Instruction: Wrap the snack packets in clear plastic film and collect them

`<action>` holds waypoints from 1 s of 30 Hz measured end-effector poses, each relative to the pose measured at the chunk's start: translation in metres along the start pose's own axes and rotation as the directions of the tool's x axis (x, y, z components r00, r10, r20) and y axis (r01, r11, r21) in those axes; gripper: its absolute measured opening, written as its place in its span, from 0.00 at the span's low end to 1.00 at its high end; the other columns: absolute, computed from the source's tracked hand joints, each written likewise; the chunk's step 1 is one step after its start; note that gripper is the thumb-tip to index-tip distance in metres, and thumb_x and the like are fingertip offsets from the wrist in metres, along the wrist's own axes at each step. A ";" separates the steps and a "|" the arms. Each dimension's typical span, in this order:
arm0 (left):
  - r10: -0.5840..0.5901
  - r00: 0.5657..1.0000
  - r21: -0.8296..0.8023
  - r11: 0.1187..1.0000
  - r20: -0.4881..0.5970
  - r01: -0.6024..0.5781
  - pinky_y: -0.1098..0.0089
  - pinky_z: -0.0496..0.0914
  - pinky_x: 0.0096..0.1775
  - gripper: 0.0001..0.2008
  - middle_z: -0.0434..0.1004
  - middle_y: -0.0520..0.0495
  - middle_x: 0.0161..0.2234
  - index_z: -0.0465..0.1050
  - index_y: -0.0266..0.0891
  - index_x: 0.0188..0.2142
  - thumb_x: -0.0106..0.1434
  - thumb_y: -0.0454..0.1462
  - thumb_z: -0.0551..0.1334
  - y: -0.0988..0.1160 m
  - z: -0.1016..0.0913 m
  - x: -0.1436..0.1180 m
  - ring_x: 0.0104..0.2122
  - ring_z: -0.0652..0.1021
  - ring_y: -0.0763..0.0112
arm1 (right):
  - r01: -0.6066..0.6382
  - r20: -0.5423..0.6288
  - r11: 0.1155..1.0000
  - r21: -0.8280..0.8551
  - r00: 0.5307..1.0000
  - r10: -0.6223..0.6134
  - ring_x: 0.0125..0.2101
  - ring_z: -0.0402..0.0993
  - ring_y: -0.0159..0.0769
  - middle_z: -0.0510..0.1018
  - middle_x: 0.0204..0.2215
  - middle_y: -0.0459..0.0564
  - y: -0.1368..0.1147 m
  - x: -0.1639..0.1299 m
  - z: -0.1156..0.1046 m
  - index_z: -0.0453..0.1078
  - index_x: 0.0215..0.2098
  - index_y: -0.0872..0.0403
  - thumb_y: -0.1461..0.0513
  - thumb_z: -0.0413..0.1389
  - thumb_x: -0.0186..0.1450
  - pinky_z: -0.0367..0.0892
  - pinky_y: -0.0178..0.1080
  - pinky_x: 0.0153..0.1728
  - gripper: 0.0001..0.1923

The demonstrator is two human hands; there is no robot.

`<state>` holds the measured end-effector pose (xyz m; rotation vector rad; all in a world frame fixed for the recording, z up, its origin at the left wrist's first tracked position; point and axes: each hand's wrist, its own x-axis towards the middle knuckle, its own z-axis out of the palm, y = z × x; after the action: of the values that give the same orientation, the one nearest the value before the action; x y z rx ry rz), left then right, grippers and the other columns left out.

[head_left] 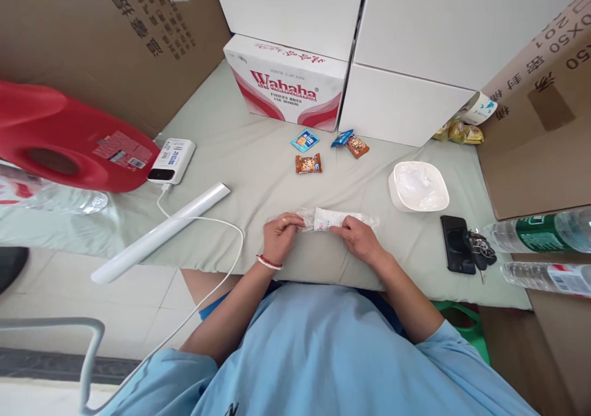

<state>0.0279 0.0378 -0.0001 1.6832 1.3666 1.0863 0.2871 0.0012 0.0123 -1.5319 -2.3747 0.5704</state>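
I see both hands closed on the clear-wrapped white packet (336, 219), left hand (280, 236) pinching its left end, right hand (357, 237) the right, btwn them at table edge w/ bowl (419, 186) right; uneven pull could rip it, spilling contents.

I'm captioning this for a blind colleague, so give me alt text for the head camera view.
Both hands, left hand and right hand, hold a clear plastic packet over a grey-green table. Beyond lie snack packets, a white bowl and a Wahaha carton, with a black phone at right.
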 end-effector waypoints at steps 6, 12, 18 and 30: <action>-0.193 0.934 -0.016 0.980 -0.300 0.197 0.63 0.74 0.47 0.21 0.77 0.39 0.54 0.69 0.40 0.56 0.71 0.47 0.50 0.005 -0.006 0.036 0.49 0.78 0.63 | -0.033 -0.002 0.996 -0.079 0.999 0.033 0.35 0.62 0.39 0.71 0.36 0.50 -0.010 0.004 0.000 0.77 0.57 0.39 0.67 0.49 0.73 0.54 0.36 0.31 0.23; -0.256 0.964 0.246 0.941 0.067 0.233 0.52 0.67 0.58 0.40 0.78 0.34 0.54 0.70 0.36 0.60 0.48 0.45 0.75 0.024 0.008 0.046 0.57 0.75 0.45 | 0.035 -0.036 0.999 0.020 0.999 -0.034 0.38 0.67 0.41 0.73 0.38 0.52 -0.010 0.000 -0.006 0.76 0.58 0.44 0.63 0.50 0.74 0.65 0.40 0.38 0.19; -0.309 0.941 0.208 0.938 0.136 0.278 0.64 0.73 0.38 0.12 0.80 0.47 0.30 0.78 0.39 0.36 0.59 0.45 0.64 0.022 -0.013 0.028 0.32 0.79 0.63 | 0.106 -0.112 0.958 0.267 0.991 -0.078 0.43 0.72 0.42 0.75 0.40 0.54 -0.001 -0.007 -0.007 0.74 0.61 0.49 0.54 0.50 0.76 0.70 0.45 0.47 0.20; 0.140 0.884 0.414 0.843 0.447 -0.343 0.52 0.72 0.58 0.18 0.75 0.34 0.57 0.75 0.36 0.55 0.71 0.38 0.55 0.069 0.071 -0.006 0.57 0.73 0.52 | -0.039 -0.270 0.934 0.355 0.952 0.142 0.47 0.74 0.42 0.78 0.45 0.54 0.003 -0.031 -0.017 0.77 0.49 0.49 0.59 0.48 0.75 0.70 0.45 0.52 0.15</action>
<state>0.1197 0.0178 0.0321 2.3511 1.2281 0.4825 0.3094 -0.0227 0.0256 -1.4568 -1.8741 0.6864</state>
